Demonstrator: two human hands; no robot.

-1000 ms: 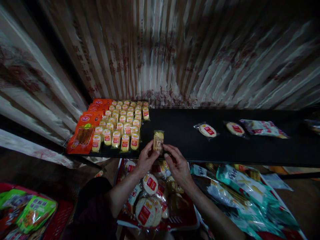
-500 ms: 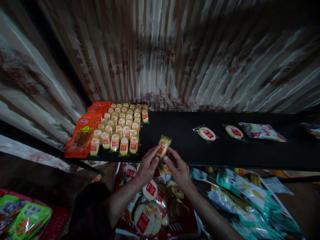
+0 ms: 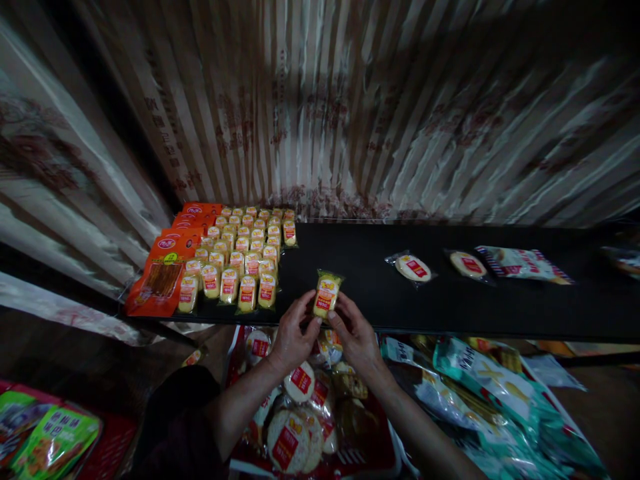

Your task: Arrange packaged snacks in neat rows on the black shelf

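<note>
Between my two hands, at the front edge of a black shelf (image 3: 360,267), is a small clear-wrapped yellow snack pack (image 3: 327,295) with a red and white label. My left hand (image 3: 296,333) grips its left side with thumb and fingers. On its right side, my right hand (image 3: 356,333) has its thumb and fingers closed on the lower edge. The pack stands nearly upright, label facing me. To the left, rows of matching packs (image 3: 229,285) fill part of the shelf, beside overlapping orange snack bags (image 3: 160,277).
Round wrapped crackers (image 3: 413,267) and a striped-edge packet (image 3: 525,264) lie on the shelf's right. Below my hands, a red basket (image 3: 367,457) holds round wrapped crackers. Teal bags (image 3: 495,377) lie at lower right, and a green bag (image 3: 55,433) sits at lower left. Pleated curtain (image 3: 320,113) hangs behind.
The yellow pack has turned from a slant to nearly upright, its label now facing me squarely. Both hands stay around it in almost the same place.
</note>
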